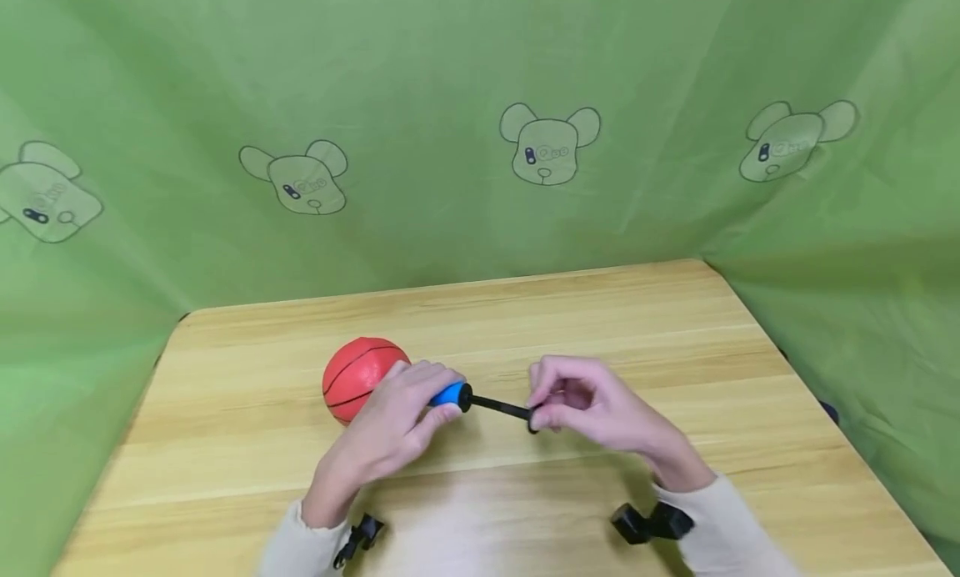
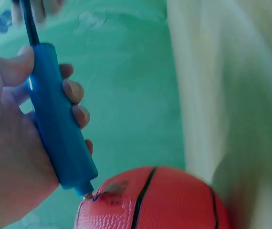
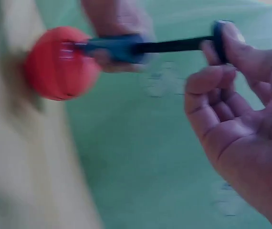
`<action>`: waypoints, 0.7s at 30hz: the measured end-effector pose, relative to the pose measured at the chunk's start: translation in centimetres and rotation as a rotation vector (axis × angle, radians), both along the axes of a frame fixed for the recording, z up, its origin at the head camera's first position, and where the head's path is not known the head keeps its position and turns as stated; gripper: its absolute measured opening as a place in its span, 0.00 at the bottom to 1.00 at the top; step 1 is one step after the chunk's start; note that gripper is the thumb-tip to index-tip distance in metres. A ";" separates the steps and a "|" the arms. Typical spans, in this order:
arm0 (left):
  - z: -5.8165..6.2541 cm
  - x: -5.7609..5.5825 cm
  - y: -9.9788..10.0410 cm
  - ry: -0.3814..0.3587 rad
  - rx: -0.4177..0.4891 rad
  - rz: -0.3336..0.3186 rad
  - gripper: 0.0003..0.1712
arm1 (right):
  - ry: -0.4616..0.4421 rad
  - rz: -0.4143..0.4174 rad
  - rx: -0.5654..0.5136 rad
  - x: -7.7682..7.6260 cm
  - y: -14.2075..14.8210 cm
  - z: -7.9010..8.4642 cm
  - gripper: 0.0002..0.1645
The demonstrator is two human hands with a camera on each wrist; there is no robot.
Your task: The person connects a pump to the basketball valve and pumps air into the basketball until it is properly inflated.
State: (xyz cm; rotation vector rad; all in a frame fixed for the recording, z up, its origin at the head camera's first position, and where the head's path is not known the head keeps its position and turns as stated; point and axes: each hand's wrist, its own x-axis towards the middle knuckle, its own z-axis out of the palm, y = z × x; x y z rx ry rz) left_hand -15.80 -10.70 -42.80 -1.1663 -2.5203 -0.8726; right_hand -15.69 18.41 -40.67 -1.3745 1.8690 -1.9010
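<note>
A small red ball [image 1: 358, 377] with black seam lines rests on the table at centre left. My left hand [image 1: 397, 418] grips the blue barrel of a hand pump [image 2: 59, 119], fingers curled round it. The pump's nozzle end meets the ball's surface in the left wrist view, beside a dark printed patch. From the barrel's other end a black rod [image 1: 498, 407] sticks out toward the right. My right hand [image 1: 592, 406] pinches the black end handle [image 3: 218, 42] of that rod between thumb and fingers, its other fingers curled.
The light wooden table [image 1: 225, 477] has its far edge against a green curtain [image 1: 420, 143] printed with bear outlines. The curtain also hangs along both sides. A black camera mount [image 1: 651, 523] sits at my right wrist, another mount [image 1: 360, 539] at the left.
</note>
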 end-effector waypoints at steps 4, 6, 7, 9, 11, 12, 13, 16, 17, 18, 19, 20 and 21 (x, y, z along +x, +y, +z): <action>-0.5 0.4 0.9 0.028 -0.061 0.001 0.13 | -0.088 -0.017 0.027 -1.1 -1.8 -2.5 0.10; -0.8 0.4 1.4 0.030 -0.069 -0.015 0.14 | -0.102 -0.016 0.028 -1.3 -2.0 -3.2 0.09; -0.9 0.4 1.3 0.022 -0.066 -0.016 0.14 | -0.109 -0.008 0.037 -1.3 -2.1 -3.2 0.09; -1.1 0.4 1.2 0.004 -0.045 -0.026 0.14 | -0.108 0.001 0.057 -1.2 -1.9 -2.7 0.09; -1.1 0.4 0.9 -0.011 -0.015 -0.037 0.12 | -0.073 0.025 0.046 -0.9 -1.2 -1.6 0.10; -1.1 0.3 0.7 -0.016 0.005 -0.043 0.11 | -0.049 0.049 0.026 -0.7 -0.7 -1.0 0.10; -1.0 0.2 0.5 -0.016 0.022 -0.045 0.09 | -0.026 0.075 -0.002 -0.5 -0.2 -0.4 0.11; -0.6 0.0 0.0 -0.015 0.052 -0.053 0.07 | 0.034 0.168 -0.101 0.0 1.2 0.8 0.11; -0.5 0.0 -0.1 -0.016 0.055 -0.053 0.07 | 0.039 0.189 -0.123 0.1 1.4 1.0 0.11; -0.4 0.0 -0.1 -0.016 0.053 -0.053 0.07 | 0.039 0.201 -0.131 0.1 1.4 1.1 0.11; -0.3 0.0 -0.1 -0.015 0.048 -0.053 0.07 | 0.032 0.200 -0.129 0.1 1.2 1.0 0.11; -0.2 0.1 0.0 -0.016 0.041 -0.056 0.08 | 0.025 0.192 -0.120 0.0 0.9 0.9 0.11; -0.2 0.1 0.2 -0.013 0.035 -0.057 0.09 | 0.016 0.178 -0.105 -0.1 0.4 0.6 0.11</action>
